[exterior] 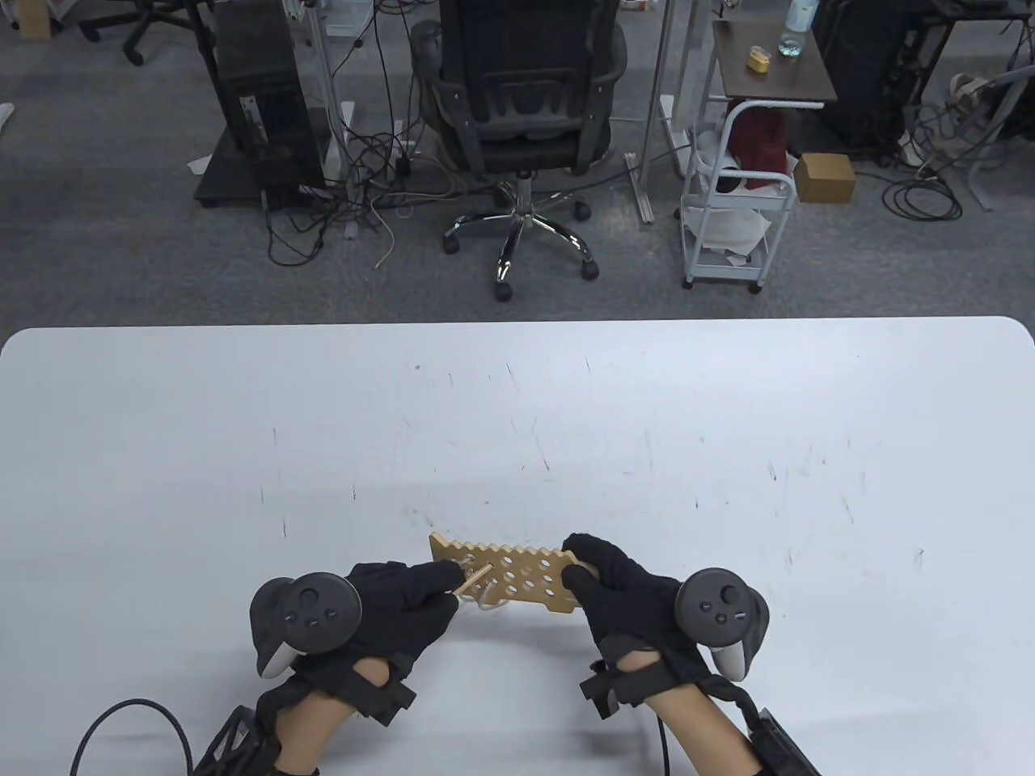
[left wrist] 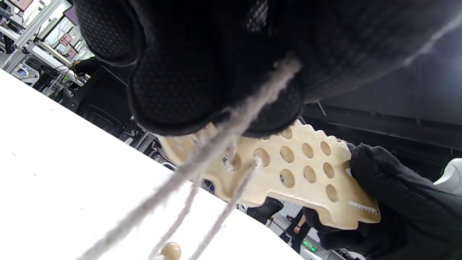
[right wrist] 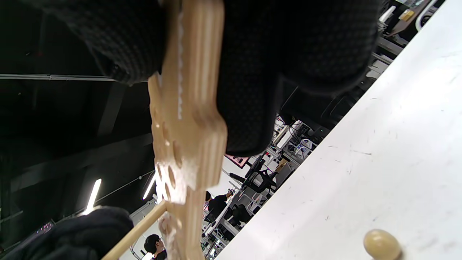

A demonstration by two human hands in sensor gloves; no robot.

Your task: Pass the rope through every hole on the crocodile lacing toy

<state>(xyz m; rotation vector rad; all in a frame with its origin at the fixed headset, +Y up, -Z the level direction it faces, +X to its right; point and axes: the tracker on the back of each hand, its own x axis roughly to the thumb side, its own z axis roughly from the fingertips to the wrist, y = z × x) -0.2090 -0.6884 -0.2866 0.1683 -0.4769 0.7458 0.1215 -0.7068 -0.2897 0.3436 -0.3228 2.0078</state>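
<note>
Both hands wear black knit sensor gloves with a fine dotted weave across the fingers and palm, and black straps cross each wrist. The left hand (exterior: 388, 606) carries a dark grey rounded tracker (exterior: 303, 610) with small buttons and a pale grey handle; the right hand (exterior: 623, 598) bears a matching one (exterior: 722, 610). A black braided cable (exterior: 129, 719) loops from the left forearm mount.

We've got loads of bare table (exterior: 517, 420) beyond and to both sides of the crocodile board (exterior: 509, 572), so reaching around it is easy. The tight spot is under the board: rope (left wrist: 202, 169) strands hang down to a wooden bead (right wrist: 382, 245) on the tabletop, and both hands (exterior: 404, 602) (exterior: 623, 590) crowd its ends.
</note>
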